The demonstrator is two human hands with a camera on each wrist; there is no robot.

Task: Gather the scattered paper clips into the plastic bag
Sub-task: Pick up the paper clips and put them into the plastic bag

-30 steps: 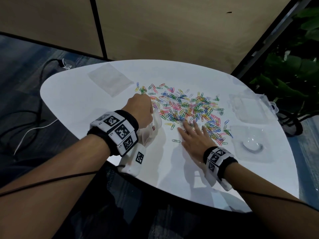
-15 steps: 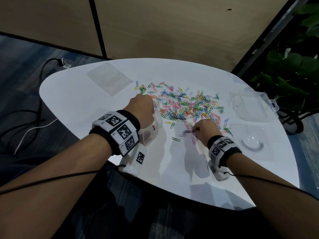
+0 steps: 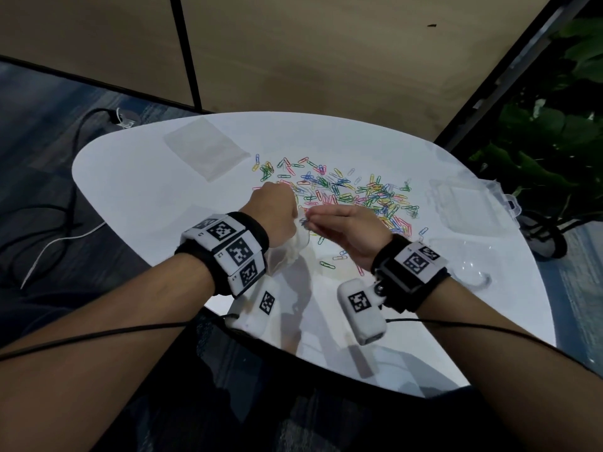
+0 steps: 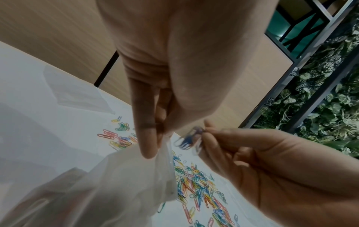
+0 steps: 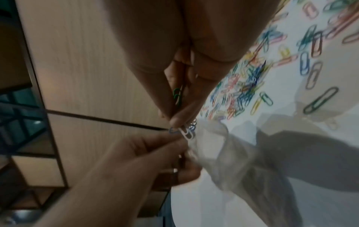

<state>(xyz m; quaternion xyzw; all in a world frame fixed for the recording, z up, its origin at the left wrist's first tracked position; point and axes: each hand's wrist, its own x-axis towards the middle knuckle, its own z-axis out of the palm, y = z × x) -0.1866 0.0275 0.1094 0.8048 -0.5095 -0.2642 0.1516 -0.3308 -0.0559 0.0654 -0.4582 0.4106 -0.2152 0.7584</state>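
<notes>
Coloured paper clips (image 3: 352, 194) lie scattered over the middle of the white table (image 3: 137, 190). My left hand (image 3: 277, 213) pinches the top edge of a clear plastic bag (image 3: 287, 252) and holds it up over the table's near side; the bag (image 4: 120, 181) hangs below the fingers. My right hand (image 3: 342, 230) is raised beside the bag's mouth and pinches a small bunch of paper clips (image 4: 186, 141). In the right wrist view those clips (image 5: 184, 129) stick out of the fingertips right at the bag (image 5: 223, 153).
A second flat clear bag (image 3: 205, 151) lies at the table's far left. Clear plastic boxes (image 3: 463, 207) and a lid (image 3: 466, 265) sit on the right side. A few stray clips (image 3: 328, 265) lie near the front. Cables run over the floor on the left, plants stand right.
My right hand closed on a bunch of clips at the pile's near edge, lifted off the table and swung left to the bag's mouth. My left hand kept the bag up.
</notes>
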